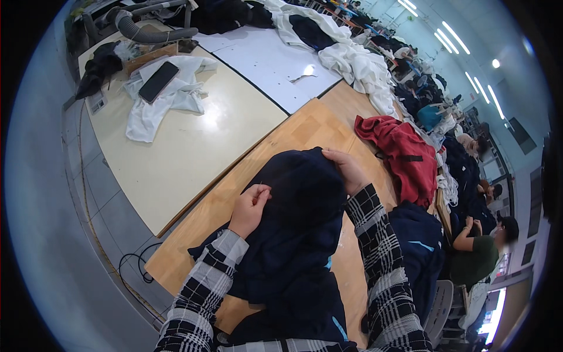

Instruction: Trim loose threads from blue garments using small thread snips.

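A dark navy garment (293, 223) with light blue accents spreads over the wooden table (319, 126) and down toward my lap. My right hand (350, 171) is closed on its far right edge, thumb and fingers holding the cloth. My left hand (248, 209) lies over the garment's left side with thumb and fingertips pinched together. Whatever is between those fingertips is too small to make out. Both forearms wear black and white checked sleeves.
Left, a cream table (199, 158) carries a black phone (159, 82) on white cloth (143, 120) and a grey hose (146, 35). A red garment (402, 155) and another navy garment (413, 249) lie right. White fabric (358, 67) lies beyond. A co-worker (478, 258) sits far right.
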A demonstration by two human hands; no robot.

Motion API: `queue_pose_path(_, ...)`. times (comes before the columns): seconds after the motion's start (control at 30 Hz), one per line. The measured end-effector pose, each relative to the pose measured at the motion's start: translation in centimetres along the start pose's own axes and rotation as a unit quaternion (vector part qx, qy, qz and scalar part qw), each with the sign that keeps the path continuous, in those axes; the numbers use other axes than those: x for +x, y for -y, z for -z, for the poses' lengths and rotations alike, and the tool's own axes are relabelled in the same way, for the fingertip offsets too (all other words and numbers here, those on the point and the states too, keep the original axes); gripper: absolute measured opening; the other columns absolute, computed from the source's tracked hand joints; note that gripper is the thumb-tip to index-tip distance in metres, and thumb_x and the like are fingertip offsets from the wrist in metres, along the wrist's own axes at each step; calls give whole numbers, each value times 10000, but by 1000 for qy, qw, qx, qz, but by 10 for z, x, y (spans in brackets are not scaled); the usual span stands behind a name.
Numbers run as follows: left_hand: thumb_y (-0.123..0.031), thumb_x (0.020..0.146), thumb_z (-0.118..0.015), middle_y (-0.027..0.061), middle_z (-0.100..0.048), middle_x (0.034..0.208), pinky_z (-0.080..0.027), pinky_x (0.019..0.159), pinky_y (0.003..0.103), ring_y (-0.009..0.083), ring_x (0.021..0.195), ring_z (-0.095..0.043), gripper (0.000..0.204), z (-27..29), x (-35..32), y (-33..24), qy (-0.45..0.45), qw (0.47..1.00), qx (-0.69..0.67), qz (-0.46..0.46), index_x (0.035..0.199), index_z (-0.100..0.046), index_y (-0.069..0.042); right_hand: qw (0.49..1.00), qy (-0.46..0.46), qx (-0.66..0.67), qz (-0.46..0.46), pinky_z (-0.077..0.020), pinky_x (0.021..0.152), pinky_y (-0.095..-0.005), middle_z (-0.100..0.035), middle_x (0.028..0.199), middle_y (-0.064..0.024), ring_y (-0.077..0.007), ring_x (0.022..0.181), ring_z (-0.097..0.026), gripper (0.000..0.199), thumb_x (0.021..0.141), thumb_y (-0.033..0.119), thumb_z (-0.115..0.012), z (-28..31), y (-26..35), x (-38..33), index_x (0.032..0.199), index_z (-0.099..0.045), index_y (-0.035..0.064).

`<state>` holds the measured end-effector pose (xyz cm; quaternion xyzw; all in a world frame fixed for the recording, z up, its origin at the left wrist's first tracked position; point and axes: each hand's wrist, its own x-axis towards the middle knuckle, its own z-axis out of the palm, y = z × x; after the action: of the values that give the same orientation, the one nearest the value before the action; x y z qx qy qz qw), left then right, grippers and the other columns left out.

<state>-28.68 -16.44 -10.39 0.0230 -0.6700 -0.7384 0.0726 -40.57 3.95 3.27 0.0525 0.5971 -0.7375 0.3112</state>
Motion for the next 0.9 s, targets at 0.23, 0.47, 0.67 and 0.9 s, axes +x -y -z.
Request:
queue_pose_path(0.23,-128,923,-555,65,-640,854,-480,747,243,134,807,-621,167,2,-5,-1,-6,999,31,-27,1012,-609,3,999,-26,28,-7,-502,839,-286,-662,985,-108,-185,869,-636,207,896,125,-542,4,-6,-6,1025,-608,-24)
queue_pose_path(0.47,-141,818,-625,109,-588,790,-512,617,358,293,718,-612,164,9,-22,-21,58,896,381,-219,966,-638,-71,990,-64,118,-39,-545,803,-318,-670,948,-154,-216,827,-660,206,902,118,-537,26,-6,5,983,-600,-60)
queue_pose_path(0.67,-150,797,-646,93,-567,855,-521,616,358,276,735,-623,121,11,-27,-31,150,881,405,-192,889,-618,-77,987,-52,139,-66,-559,771,-322,-675,919,-152,-224,786,-667,188,899,100,-533,44,-12,12,966,-603,-61)
queue_pose_path(0.9,-108,727,-675,69,-521,850,-520,619,339,241,801,-589,145,11,-37,-48,99,871,409,-255,796,-557,-60,988,-62,133,-48,-537,793,-310,-650,1031,-150,-213,856,-654,203,896,102,-535,36,-21,9,1028,-596,-39)
